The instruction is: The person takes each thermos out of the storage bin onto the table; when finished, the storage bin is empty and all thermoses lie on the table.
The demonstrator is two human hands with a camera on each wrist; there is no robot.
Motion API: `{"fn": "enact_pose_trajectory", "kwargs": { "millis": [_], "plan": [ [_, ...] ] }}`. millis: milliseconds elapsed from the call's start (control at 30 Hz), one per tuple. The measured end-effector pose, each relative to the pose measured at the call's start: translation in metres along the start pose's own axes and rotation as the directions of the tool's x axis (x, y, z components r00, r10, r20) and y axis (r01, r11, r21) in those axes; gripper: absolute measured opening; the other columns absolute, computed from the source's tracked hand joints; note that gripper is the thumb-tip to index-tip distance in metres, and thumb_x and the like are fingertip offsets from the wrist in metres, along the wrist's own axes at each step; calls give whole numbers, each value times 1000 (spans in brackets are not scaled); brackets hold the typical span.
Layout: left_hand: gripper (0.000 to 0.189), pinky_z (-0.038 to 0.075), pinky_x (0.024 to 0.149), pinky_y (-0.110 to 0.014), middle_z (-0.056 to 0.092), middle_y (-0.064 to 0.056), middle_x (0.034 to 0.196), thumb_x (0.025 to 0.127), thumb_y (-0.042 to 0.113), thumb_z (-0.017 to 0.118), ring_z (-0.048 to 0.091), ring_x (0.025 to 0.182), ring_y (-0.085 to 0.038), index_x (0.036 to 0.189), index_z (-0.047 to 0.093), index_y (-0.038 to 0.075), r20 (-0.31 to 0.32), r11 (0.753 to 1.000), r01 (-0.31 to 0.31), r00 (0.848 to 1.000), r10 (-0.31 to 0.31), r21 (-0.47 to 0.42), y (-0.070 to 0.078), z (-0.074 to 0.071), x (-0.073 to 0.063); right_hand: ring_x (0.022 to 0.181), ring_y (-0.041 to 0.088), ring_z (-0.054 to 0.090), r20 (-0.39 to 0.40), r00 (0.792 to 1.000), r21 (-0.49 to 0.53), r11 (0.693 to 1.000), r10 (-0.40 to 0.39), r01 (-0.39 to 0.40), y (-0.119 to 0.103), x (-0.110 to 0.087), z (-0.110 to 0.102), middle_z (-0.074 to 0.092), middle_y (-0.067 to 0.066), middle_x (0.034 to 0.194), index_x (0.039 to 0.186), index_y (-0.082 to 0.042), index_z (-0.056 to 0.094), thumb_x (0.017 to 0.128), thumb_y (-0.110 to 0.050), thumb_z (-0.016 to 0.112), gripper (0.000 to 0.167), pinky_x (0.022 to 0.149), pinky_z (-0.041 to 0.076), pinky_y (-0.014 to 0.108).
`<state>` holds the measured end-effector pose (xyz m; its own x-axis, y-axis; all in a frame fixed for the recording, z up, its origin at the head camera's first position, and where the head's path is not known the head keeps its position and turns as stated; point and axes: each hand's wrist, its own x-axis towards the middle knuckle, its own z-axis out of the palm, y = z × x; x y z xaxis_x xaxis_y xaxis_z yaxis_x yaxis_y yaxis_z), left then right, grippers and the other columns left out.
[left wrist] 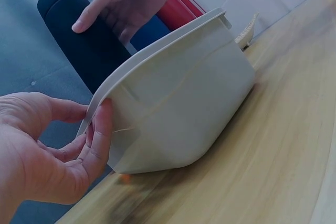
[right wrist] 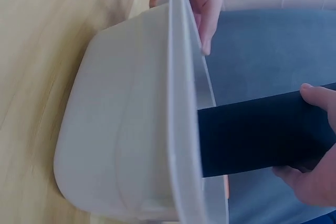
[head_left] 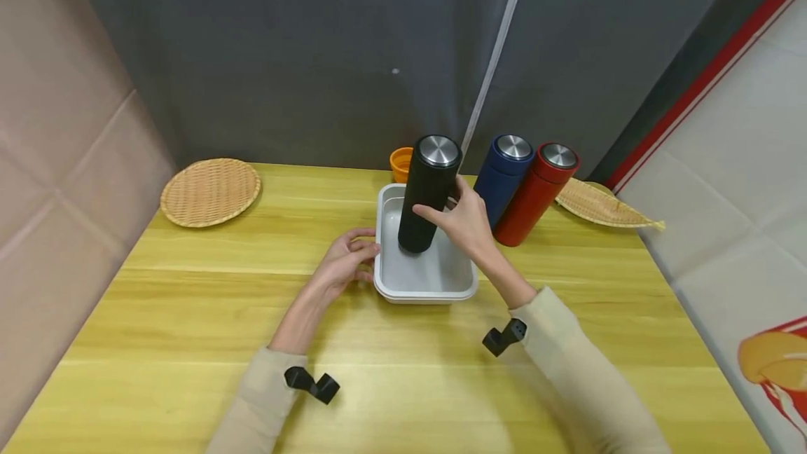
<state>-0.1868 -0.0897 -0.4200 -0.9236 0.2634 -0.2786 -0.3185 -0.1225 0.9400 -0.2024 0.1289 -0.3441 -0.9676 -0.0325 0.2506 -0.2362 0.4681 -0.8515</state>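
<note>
My right hand [head_left: 468, 219] grips a tall black thermos [head_left: 429, 191] with a brushed silver lid, thumb on the near side and fingers round the far side. The bottle stands nearly upright, its lower end down inside a light grey plastic bin [head_left: 394, 286]. My left hand [head_left: 345, 258] pinches the bin's left rim, as the left wrist view shows with the fingers [left wrist: 102, 129] on the edge. Just right of the bin, a blue thermos [head_left: 498, 181] and a red thermos [head_left: 536, 195] stand side by side, the blue one partly hidden behind my right hand.
Behind the bin sits a small orange cup or basket [head_left: 401, 164], partly covered by the black thermos. A round woven tray [head_left: 211, 193] lies at the back left of the wooden table [head_left: 189, 342]. Another woven tray [head_left: 599, 203] is at the back right, near the wall.
</note>
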Motion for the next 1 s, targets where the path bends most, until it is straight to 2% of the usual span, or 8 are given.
{"fn": "enact_pose_trajectory", "kwargs": {
  "millis": [567,800,1000],
  "plan": [
    [44,55,54,-25,52,-30,126,95,2,57,59,74,-19,137,41,2,-1,1000,22,1000,-22,-13,1,-4,-1,107,23,60,4,999,34,999,-42,42,-29,-21,-33,61,8,122,129,-7,53,77,-27,84,64,94,51,39],
    [46,57,57,-27,53,-29,126,95,3,59,59,75,-19,137,42,2,10,1000,26,1000,-26,-7,1,-3,1,109,22,60,-18,999,19,999,-35,36,-32,-29,-50,61,8,124,130,-7,52,77,-24,83,64,94,51,35],
    [46,56,56,-26,54,-28,127,95,4,59,59,75,-19,137,42,3,8,999,31,999,-31,-10,1,-3,0,103,21,63,-58,995,27,996,-82,84,-32,-38,-65,63,9,118,128,-3,54,77,-17,83,59,90,53,29]
  ]
}}
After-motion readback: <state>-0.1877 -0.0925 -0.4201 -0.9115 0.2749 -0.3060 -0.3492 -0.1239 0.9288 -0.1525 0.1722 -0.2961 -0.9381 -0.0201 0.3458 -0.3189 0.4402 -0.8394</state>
